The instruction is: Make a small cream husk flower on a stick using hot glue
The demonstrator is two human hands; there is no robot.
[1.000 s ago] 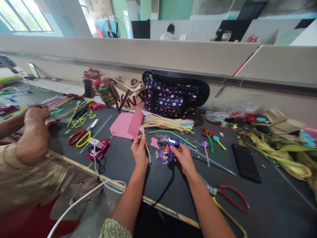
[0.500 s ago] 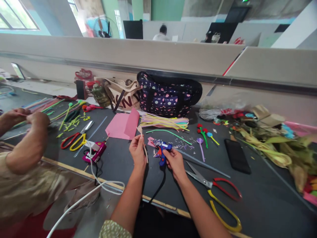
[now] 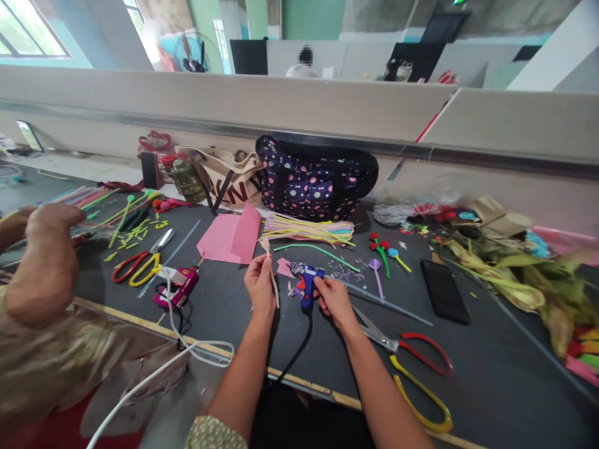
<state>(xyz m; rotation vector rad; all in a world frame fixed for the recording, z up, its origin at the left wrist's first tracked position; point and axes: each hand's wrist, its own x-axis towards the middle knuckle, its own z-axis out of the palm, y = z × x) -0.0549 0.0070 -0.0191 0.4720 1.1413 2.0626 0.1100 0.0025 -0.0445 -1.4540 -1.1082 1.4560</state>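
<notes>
My left hand (image 3: 260, 288) pinches a beige pipe cleaner (image 3: 274, 285) upright, its folded, peach-coloured top showing above the fingers. Just right of it, a blue hot glue gun (image 3: 307, 288) with an orange trigger points its nozzle to the upper left, over a small pink scrap (image 3: 284, 268). My right hand (image 3: 334, 300) is closed, with thumb and fingertips at the right side of the glue gun's handle. A black cord runs from the gun to the table's front edge. A bundle of pastel pipe cleaners (image 3: 309, 229) and a single green one (image 3: 318, 254) lie beyond my hands.
Large scissors (image 3: 390, 343) lie open beside my right forearm. A black phone (image 3: 444, 292), pipe-cleaner flowers (image 3: 380, 246) and corn husks (image 3: 510, 280) are to the right. Pink paper (image 3: 224, 240), a magenta glue gun (image 3: 180, 287) and a co-worker's arm (image 3: 49, 268) are on the left.
My right hand has shifted slightly right, from over the glue gun's handle to its edge, and the gun has turned a little. The co-worker's arms have moved left.
</notes>
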